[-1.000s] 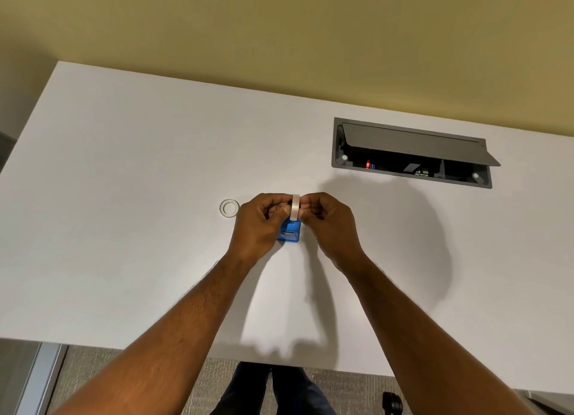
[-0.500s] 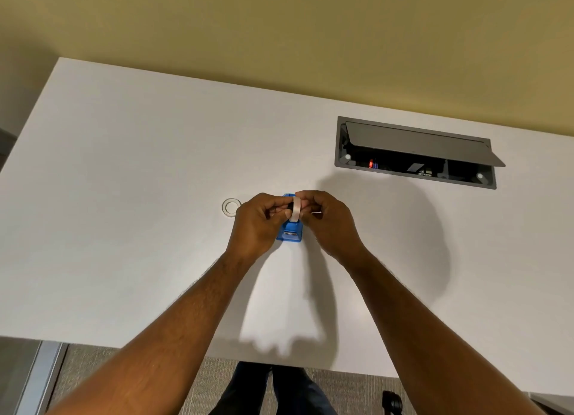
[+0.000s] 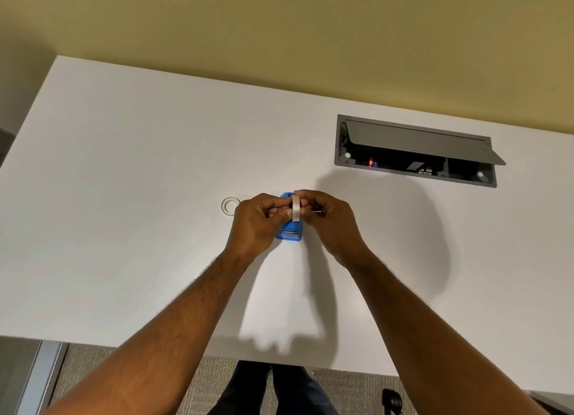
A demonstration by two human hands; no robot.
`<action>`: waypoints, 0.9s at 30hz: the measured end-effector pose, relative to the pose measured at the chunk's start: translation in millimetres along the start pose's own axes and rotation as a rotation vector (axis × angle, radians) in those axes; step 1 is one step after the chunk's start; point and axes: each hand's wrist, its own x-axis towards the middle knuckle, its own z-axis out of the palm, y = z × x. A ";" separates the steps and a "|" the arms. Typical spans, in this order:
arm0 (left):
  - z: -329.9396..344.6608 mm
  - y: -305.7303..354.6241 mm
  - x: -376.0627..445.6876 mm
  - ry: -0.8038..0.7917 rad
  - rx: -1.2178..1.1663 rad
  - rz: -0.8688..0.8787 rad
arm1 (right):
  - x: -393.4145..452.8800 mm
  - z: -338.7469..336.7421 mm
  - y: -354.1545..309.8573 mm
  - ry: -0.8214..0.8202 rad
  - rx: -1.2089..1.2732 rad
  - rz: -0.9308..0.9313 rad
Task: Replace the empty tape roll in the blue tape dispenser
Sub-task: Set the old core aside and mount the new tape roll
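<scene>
From my remote seat I saw both hands curled together over the blue tape dispenser (image 3: 290,230) at the table's (image 3: 124,166) center, the left hand (image 3: 257,220) and right hand (image 3: 330,220) each pinching a flat side of the new tape roll (image 3: 296,208), held on edge just above the dispenser's slot. I judged that roll light, rigid across its core but slick on its outer wrap, so the side faces were the sound place to grip. The dispenser looked like light plastic, liable to skid. I counted 1 dispenser, 1 new roll, 1 empty core (image 3: 231,206) lying at 9 o'clock of the hands, and 1 open cable box (image 3: 416,153) toward 2 o'clock.
</scene>
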 end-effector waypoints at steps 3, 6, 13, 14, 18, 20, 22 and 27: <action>0.8 -1.6 0.2 0.006 0.041 -0.006 | 0.0 1.6 1.4 0.002 -0.014 -0.005; 0.1 -1.1 -0.5 -0.012 0.051 -0.004 | 0.8 1.2 1.6 -0.010 -0.054 -0.008; -1.9 1.7 4.8 0.000 0.099 0.026 | 5.4 -3.3 -1.8 -0.079 -0.191 -0.020; -2.5 2.0 5.6 0.003 0.113 0.035 | 6.4 -3.7 -1.6 -0.098 -0.210 -0.018; -4.6 2.5 7.0 -0.016 0.119 0.046 | 10.9 0.9 -1.0 -0.112 -0.361 -0.069; -4.2 2.3 5.9 -0.021 0.120 0.047 | 12.5 3.5 -0.1 -0.078 -0.436 -0.123; -4.5 1.3 3.8 0.012 0.150 0.053 | 13.8 4.8 1.0 -0.051 -0.485 -0.165; -5.1 -5.6 2.8 0.056 0.220 -0.032 | 16.3 5.9 6.0 -0.027 -0.534 -0.199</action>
